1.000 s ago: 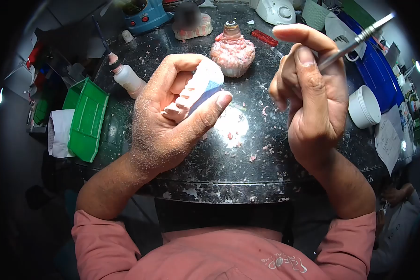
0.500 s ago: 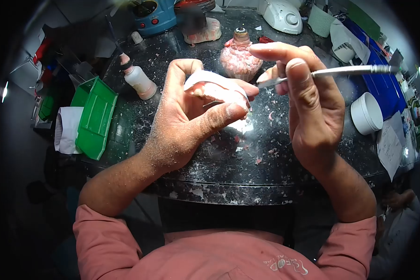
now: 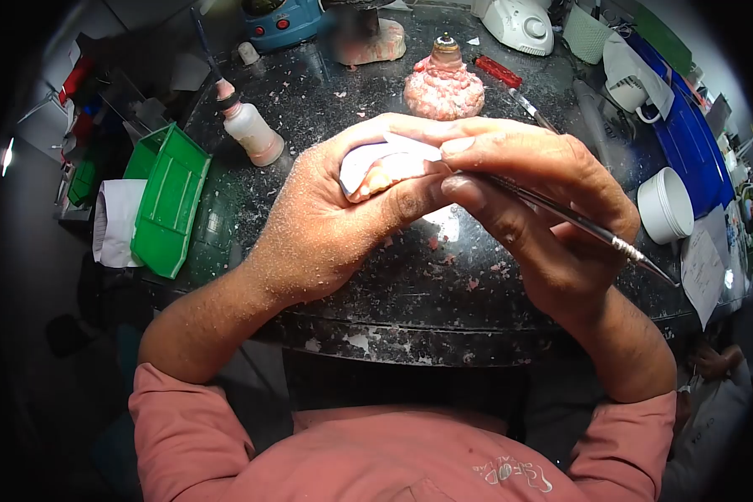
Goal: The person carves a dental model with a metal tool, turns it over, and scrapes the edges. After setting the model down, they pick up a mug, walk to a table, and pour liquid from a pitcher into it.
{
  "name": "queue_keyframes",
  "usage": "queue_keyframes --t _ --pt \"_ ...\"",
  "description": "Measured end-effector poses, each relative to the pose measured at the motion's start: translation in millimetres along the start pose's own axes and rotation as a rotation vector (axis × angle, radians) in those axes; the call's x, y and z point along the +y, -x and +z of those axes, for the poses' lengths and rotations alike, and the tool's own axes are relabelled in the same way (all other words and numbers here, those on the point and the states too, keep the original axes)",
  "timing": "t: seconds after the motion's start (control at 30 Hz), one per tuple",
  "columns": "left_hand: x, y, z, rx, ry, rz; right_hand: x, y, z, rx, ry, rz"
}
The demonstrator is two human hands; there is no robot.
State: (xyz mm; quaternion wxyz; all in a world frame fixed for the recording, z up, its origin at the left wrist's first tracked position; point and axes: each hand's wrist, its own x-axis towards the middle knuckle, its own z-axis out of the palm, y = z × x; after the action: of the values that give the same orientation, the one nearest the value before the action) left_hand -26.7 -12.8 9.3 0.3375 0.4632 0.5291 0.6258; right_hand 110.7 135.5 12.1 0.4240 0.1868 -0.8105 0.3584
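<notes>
My left hand (image 3: 314, 230), dusted with pale grains, is closed around a white plaster dental model (image 3: 375, 167) with pinkish wax and teeth along its edge. The fingers hide part of the model. My right hand (image 3: 560, 188) grips a slim metal wax carver (image 3: 581, 222) like a pen, its handle slanting down to the right. The right fingertips meet the model's right end and the left fingertips; the carver's working tip is hidden there. Beyond both hands stands a wax-crusted spirit lamp (image 3: 445, 90).
A white bottle (image 3: 255, 138) and green bin (image 3: 176, 205) stand left. At right are a white tub (image 3: 665, 203) and blue tray (image 3: 701, 167). A red-handled tool (image 3: 499, 72) lies behind the lamp. A blue machine (image 3: 283, 29) and white device (image 3: 519, 27) stand at the back.
My right hand has moved left to the model, and the carver has swung from nearly level to slanting down rightward. The model has turned in my left hand.
</notes>
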Motion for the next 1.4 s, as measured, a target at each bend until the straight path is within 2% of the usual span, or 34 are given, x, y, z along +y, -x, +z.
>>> queue_keyframes --t 0.13,0.2,0.33,0.6,0.93,1.1,1.4 --pt "-6 -4 -7 -0.024 -0.056 -0.016 -5 1 6 0.058 -0.049 0.078" --pt "-15 -5 -9 -0.062 -0.011 0.132 -3 2 7 0.029 -0.023 0.035" --pt "-15 -4 -10 -0.043 -0.006 0.046 -4 4 9 0.025 0.023 0.038" --pt "-14 -4 -12 -0.063 -0.111 0.216 1 2 13 0.031 0.049 -0.048" --pt "-16 -2 -8 -0.033 -0.007 0.145 4 2 15 0.035 -0.057 -0.046" --pt "-20 -2 -8 -0.058 -0.035 0.256 4 2 16 0.028 -0.041 -0.051" --pt "-20 -1 -5 -0.042 -0.022 0.219 4 4 14 0.017 -0.001 -0.033"
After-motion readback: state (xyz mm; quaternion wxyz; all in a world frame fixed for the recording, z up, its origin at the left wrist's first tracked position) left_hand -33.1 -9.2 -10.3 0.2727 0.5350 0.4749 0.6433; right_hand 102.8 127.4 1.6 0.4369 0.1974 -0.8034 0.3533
